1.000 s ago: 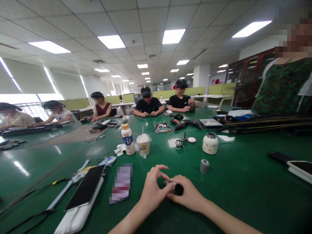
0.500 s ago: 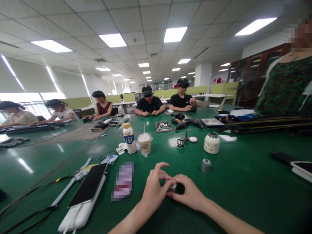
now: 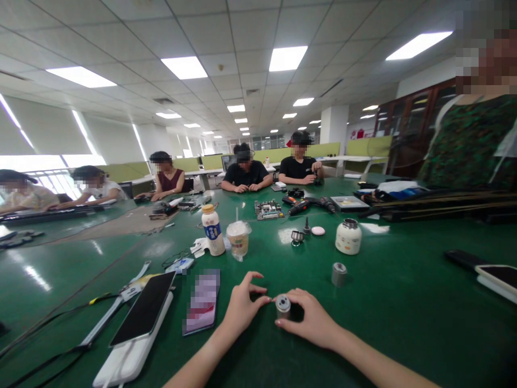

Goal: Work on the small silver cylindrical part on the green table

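Right hand (image 3: 314,319): fingers clamping metal cylinder (image 3: 283,307); could be tipping if grip slackening. Left hand (image 3: 240,305): fingers curling alongside, cannot tell whether pinching anything.

The left hand (image 3: 242,304) has drawn back from the metal cylinder (image 3: 283,308), its fingers now just beside it. The cylinder's top, covered by those fingers moments earlier, shows dark holes.
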`<state>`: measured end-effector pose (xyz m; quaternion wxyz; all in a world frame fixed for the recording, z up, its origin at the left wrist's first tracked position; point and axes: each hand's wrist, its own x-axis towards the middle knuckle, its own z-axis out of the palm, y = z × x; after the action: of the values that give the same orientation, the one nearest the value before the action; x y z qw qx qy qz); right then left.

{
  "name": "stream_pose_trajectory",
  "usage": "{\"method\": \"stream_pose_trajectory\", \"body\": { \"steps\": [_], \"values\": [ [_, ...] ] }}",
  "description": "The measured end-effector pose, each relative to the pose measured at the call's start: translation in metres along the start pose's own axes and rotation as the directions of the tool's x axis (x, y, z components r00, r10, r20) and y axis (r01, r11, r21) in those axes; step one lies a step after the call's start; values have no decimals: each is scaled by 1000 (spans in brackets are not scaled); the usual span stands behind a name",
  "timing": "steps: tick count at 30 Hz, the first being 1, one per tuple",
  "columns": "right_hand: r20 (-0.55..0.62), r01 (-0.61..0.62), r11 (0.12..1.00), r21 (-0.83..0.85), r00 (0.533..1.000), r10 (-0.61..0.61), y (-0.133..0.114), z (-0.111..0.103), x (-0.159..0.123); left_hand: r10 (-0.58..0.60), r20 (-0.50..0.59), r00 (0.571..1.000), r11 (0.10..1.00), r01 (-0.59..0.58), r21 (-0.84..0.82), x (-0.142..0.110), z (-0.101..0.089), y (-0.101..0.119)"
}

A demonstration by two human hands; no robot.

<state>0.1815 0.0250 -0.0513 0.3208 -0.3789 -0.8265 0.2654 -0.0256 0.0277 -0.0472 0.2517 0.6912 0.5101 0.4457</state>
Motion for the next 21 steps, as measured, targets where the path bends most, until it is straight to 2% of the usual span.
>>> {"method": "stream_pose_trajectory", "body": {
  "steps": [4, 8, 12, 21],
  "values": [
    [0, -1, 1000, 2, 1000, 1, -1, 0, 0, -24, -28, 999, 999, 24, -29, 1, -1, 7],
    [6, 4, 1000, -8, 1000, -4, 0, 1, 1, -10, -101, 995, 991, -3, -131, 2, 0, 30],
    [-19, 4, 1000, -20, 1000, -5, 7, 5, 0, 24, -25, 999, 981, -29, -191, -4, 7, 50],
    [-41, 12, 1000, -23, 999, -13, 11, 8, 0, 61, -28, 998, 980, -65, -188, -9, 13, 52]
  ]
}}
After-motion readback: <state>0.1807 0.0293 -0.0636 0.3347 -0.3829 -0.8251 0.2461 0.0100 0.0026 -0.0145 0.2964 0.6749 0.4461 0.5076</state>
